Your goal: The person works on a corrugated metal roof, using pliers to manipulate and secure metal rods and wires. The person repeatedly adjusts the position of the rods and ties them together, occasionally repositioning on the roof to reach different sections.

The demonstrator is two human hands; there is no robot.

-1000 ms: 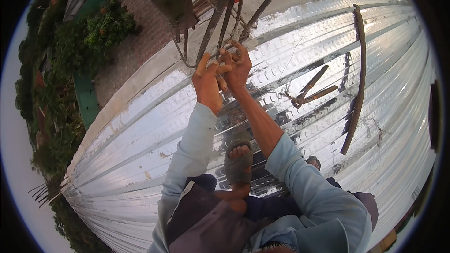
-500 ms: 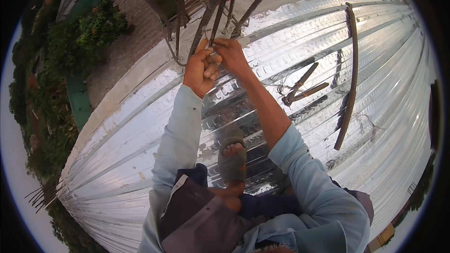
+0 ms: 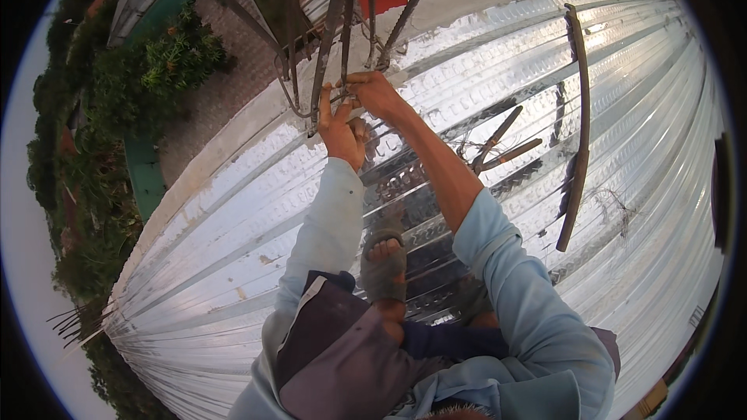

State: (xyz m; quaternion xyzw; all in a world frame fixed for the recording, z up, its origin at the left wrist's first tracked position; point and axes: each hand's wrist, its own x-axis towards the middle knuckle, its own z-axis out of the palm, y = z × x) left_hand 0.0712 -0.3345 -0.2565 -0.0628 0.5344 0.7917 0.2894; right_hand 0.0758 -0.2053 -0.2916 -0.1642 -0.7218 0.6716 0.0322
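Note:
At the top of the silvery ribbed metal sheeting (image 3: 272, 210), several ribbed steel bars (image 3: 330, 47) rise out of the concrete edge. My left hand (image 3: 343, 136) is beside the thick front bar, index finger pointing up and the other fingers curled in. My right hand (image 3: 377, 97) meets it from the right, its thumb and fingertips pinched at a thinner upright bar. Whatever small piece sits between the fingertips is too hidden to name. A thin bent steel loop (image 3: 294, 105) hangs around the bars just left of my hands.
A pincer-like tool (image 3: 510, 154) with two rusty handles lies right of my forearm, near thin wire. Farther right is a long brown bar (image 3: 578, 124). My sandalled foot (image 3: 383, 268) stands on the sheeting. Beyond the concrete edge (image 3: 226, 152), paving and bushes lie lower down.
My left hand has shifted slightly down and right, its index finger now extended upward. The right hand stays at the bars, with its fingers spread a little more. The view has tilted slightly.

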